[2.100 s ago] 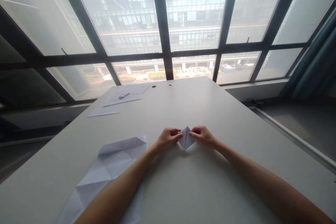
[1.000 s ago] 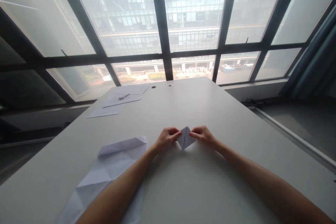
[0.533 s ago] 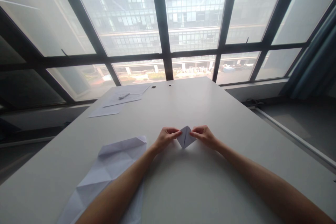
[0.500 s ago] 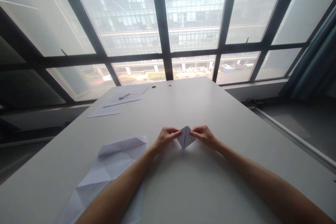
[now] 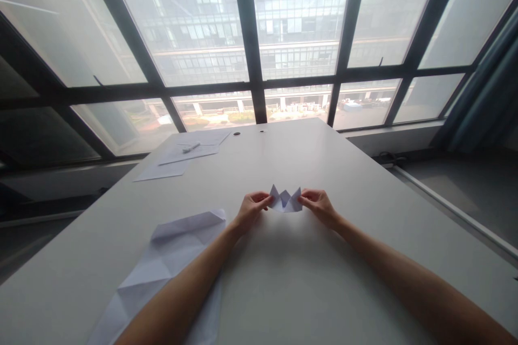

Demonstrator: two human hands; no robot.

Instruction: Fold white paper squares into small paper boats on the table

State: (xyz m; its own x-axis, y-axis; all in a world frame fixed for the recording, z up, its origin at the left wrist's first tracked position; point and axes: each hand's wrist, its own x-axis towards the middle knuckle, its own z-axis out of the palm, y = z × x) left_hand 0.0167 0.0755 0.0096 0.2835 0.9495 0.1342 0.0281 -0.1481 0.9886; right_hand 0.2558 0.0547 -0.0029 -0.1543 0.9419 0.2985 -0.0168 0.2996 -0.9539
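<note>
A small folded white paper piece [image 5: 285, 201] is held just above the white table [image 5: 307, 280], spread sideways so three points stick up. My left hand [image 5: 251, 209] pinches its left corner between thumb and fingers. My right hand [image 5: 319, 206] pinches its right corner the same way. Both forearms reach in from the bottom edge of the view.
A large creased white sheet [image 5: 162, 264] lies on the table at the lower left, partly under my left forearm. Flat sheets [image 5: 178, 159] with a white pen [image 5: 191, 147] on them lie at the far left corner. Big windows stand behind the table's far edge.
The folded piece was a closed diamond; my hands have pulled its two sides apart and lifted it slightly, so it has opened into a wide shape with three points.
</note>
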